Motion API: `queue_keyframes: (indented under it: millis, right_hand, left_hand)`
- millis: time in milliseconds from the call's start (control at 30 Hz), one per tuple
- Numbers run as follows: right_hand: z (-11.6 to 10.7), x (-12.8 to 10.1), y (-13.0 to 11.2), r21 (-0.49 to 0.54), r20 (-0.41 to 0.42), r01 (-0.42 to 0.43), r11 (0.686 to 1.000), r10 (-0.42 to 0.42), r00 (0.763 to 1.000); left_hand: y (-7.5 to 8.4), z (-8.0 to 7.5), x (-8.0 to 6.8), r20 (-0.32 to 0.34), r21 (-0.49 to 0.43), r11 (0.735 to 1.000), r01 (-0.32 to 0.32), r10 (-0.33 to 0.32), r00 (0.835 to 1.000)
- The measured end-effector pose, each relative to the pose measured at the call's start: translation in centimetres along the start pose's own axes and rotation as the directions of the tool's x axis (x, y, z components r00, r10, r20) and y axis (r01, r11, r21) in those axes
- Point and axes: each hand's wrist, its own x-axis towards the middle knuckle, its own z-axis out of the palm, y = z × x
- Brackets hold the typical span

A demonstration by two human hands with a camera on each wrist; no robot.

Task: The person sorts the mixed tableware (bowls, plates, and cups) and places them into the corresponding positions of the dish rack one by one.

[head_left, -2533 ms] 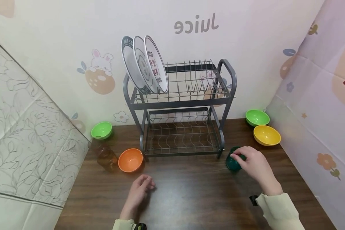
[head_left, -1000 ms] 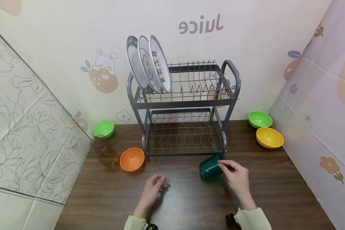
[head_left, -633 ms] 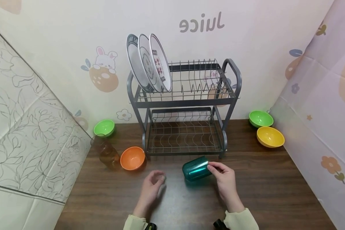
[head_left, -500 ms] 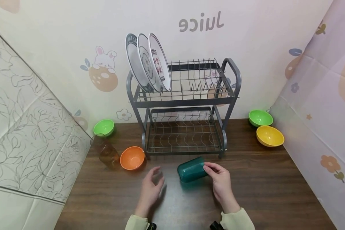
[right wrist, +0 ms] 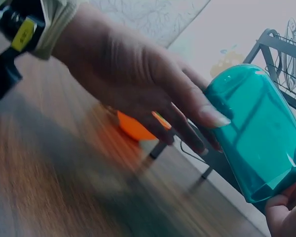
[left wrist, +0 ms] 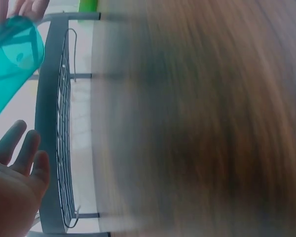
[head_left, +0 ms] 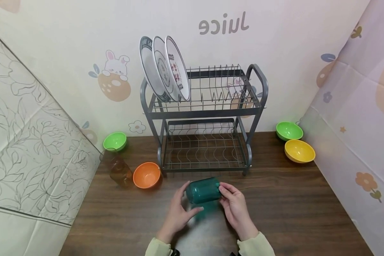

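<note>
A see-through teal cup is tilted on its side in front of the dish rack, its rounded base toward the left. My right hand pinches it at the rim end between thumb and fingers. My left hand has thumb and fingers spread around the base end. Its fingertips are at the cup's edge; whether they touch is unclear. In the right wrist view the left hand reaches toward the cup with fairly straight fingers. The left wrist view catches part of the cup and the left palm.
Three plates stand in the rack's upper tier at left. Left of the rack are an orange bowl, a green bowl and a brownish see-through vessel. At right, a green bowl and a yellow bowl sit by the wall.
From the rack's right front corner, the right hand has carried the cup left and tipped it sideways. The left hand has opened its fingers and moved right to the cup's base.
</note>
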Motion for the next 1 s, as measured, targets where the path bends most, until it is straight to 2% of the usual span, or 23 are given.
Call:
queue_keyframes:
  millis: [300, 467, 667, 900, 1000]
  right_hand:
    - [0.3, -0.3, 0.8, 0.062, 0.024, -0.074, 0.995, 0.073, 0.997]
    - [0.4, -0.3, 1.2, 0.073, 0.024, -0.089, 0.993, 0.088, 0.996]
    - [0.4, -0.4, 1.4, 0.040, -0.001, -0.093, 0.995, 0.093, 0.996]
    - [0.2, -0.4, 1.8, 0.030, 0.011, -0.127, 0.991, 0.127, 0.992]
    - [0.0, -0.3, 2.1, 0.037, 0.042, -0.156, 0.987, 0.154, 0.987]
  left_hand:
    - [0.3, 0.8, 0.2, -0.026, -0.183, 0.983, 0.020, -0.025, 0.999]
    - [1.4, 0.6, 0.2, -0.041, -0.234, 0.972, 0.031, -0.041, 0.998]
    - [3.4, -0.3, 0.1, -0.050, -0.258, 0.966, -0.035, 0.023, 0.999]
    - [2.0, 0.4, 0.4, -0.096, -0.309, 0.950, -0.039, 0.009, 0.995]
    - [1.7, 0.4, 0.6, -0.117, -0.318, 0.944, -0.085, 0.050, 0.992]
